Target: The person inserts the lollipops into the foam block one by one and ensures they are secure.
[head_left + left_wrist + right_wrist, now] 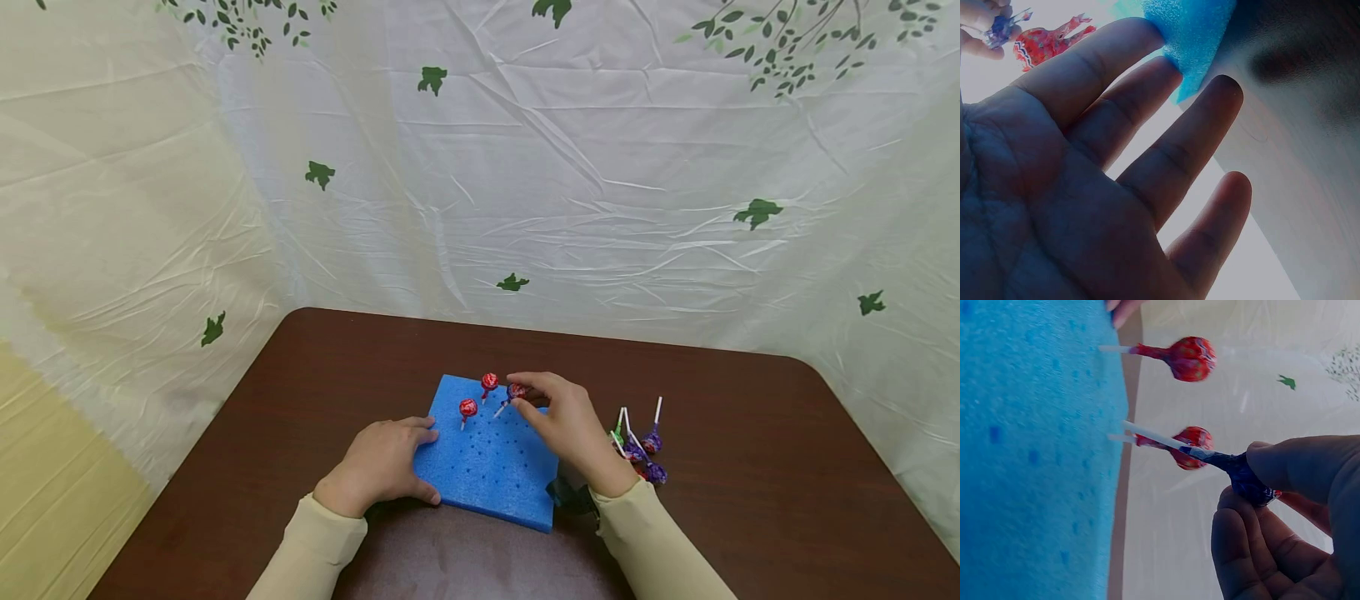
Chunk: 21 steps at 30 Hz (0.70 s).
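Observation:
A blue foam board dotted with small holes lies on the table. Two red-wrapped lollipops, a nearer one and a farther one, stand stick-down in its far part. My left hand rests along the board's left side, fingers extended, with fingertips at the edge. Between thumb and fingers my right hand pinches a purple-wrapped lollipop by its candy head. Its white stick slants down toward the board's holes, close over the surface, and overlaps one red lollipop in the right wrist view.
Several more lollipops, mostly purple-wrapped with a green one among them, lie in a loose pile right of the board, beside my right wrist. The brown table backs onto a pale curtain with green leaf prints.

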Each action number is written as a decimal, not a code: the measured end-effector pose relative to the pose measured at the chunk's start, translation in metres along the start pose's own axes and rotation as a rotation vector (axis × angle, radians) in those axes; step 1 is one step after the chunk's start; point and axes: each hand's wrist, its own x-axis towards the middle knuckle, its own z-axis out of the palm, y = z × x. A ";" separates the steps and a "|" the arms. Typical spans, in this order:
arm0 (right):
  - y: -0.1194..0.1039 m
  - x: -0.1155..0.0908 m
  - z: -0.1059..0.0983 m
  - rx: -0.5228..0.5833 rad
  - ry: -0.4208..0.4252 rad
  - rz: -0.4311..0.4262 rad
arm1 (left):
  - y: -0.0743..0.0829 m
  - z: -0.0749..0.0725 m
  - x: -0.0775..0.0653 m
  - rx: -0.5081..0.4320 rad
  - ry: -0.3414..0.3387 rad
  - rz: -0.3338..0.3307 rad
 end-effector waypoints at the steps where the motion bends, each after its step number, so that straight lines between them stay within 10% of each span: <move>1: 0.000 0.000 0.001 0.000 -0.003 -0.004 | 0.000 0.000 0.000 0.001 0.001 -0.001; 21: 0.004 0.000 0.015 0.009 -0.013 0.020 | 0.000 -0.001 0.001 0.002 -0.008 -0.012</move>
